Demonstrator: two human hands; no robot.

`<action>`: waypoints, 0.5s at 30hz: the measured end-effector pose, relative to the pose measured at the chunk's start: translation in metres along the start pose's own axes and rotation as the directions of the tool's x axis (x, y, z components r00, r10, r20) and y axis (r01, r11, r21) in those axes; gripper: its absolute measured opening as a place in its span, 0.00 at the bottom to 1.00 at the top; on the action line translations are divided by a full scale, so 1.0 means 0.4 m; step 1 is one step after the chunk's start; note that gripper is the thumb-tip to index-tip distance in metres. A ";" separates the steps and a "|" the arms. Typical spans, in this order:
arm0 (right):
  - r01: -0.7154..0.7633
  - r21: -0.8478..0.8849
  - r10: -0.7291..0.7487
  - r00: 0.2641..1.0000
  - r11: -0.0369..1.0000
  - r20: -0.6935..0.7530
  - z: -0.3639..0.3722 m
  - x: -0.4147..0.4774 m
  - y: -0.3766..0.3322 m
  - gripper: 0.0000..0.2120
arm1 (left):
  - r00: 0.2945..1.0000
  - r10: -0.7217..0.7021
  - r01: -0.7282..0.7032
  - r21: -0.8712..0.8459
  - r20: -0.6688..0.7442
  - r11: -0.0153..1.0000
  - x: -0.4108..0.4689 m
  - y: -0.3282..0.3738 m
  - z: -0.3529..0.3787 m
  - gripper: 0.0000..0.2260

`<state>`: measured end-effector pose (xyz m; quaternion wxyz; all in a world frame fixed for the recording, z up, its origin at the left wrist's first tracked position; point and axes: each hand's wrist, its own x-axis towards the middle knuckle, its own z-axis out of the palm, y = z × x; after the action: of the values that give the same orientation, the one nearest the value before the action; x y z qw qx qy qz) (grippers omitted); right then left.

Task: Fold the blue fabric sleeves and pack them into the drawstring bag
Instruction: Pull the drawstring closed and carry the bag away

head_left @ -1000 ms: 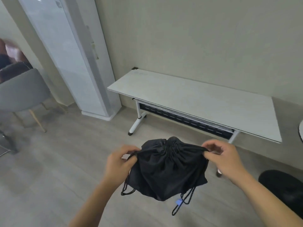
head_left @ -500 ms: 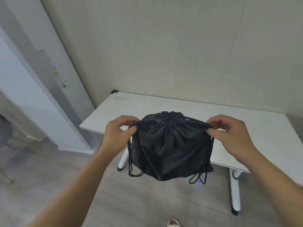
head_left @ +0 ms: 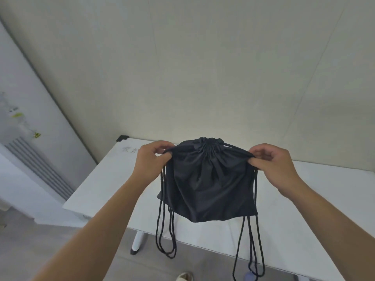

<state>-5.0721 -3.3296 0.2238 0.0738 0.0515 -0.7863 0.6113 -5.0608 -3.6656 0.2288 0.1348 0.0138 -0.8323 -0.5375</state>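
A black drawstring bag (head_left: 207, 183) hangs in the air over the white table (head_left: 113, 179), its mouth cinched into a gathered knot at the top. My left hand (head_left: 151, 159) pinches the bag's upper left corner and my right hand (head_left: 272, 163) pinches the upper right corner. Black cord loops dangle below both sides of the bag. No blue fabric sleeves show outside the bag; whatever is inside it is hidden.
The white table stands against a pale wall on a white leg (head_left: 138, 243). A tall white floor-standing air conditioner (head_left: 30, 163) is at the left. A shoe tip (head_left: 184, 276) shows on the grey floor at the bottom.
I have come closer to the table and the view has tilted up. The bag, held by both hands the whole time, now hangs over the tabletop with its cords dangling lower.
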 end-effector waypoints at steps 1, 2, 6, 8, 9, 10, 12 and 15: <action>-0.042 -0.001 0.042 0.999 0.999 -0.009 0.020 0.028 0.016 0.14 | 1.000 -0.018 0.018 0.000 0.018 1.000 0.037 -0.023 0.008 0.13; -0.083 -0.004 0.083 0.996 0.997 -0.021 0.042 0.052 0.033 0.14 | 0.998 -0.042 0.041 0.005 0.039 0.999 0.072 -0.045 0.015 0.13; -0.258 -0.039 0.254 0.963 0.965 -0.086 0.133 0.129 0.118 0.13 | 0.976 -0.147 0.142 0.044 0.161 0.989 0.204 -0.149 0.050 0.14; -0.326 -0.038 0.318 0.937 0.944 -0.147 0.164 0.155 0.153 0.12 | 0.962 -0.179 0.175 0.036 0.205 0.984 0.252 -0.190 0.072 0.14; -0.346 -0.041 0.334 0.925 0.937 -0.181 0.175 0.166 0.164 0.12 | 0.958 -0.185 0.184 0.024 0.221 0.983 0.271 -0.202 0.081 0.14; -0.359 -0.051 0.342 0.917 0.932 -0.207 0.184 0.176 0.172 0.11 | 0.955 -0.184 0.185 0.018 0.234 0.983 0.289 -0.211 0.090 0.14; -0.377 -0.071 0.351 0.904 0.923 -0.243 0.196 0.191 0.182 0.11 | 0.950 -0.172 0.171 0.026 0.260 0.985 0.319 -0.224 0.103 0.14; -0.385 -0.075 0.354 0.897 0.920 -0.265 0.203 0.192 0.184 0.11 | 0.947 -0.150 0.143 0.047 0.285 0.989 0.343 -0.246 0.113 0.13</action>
<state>-5.1644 -3.3893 0.1476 0.0562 -0.1800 -0.8033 0.5649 -5.2157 -3.6899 0.1515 -0.0284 -0.0010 -0.8467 -0.5314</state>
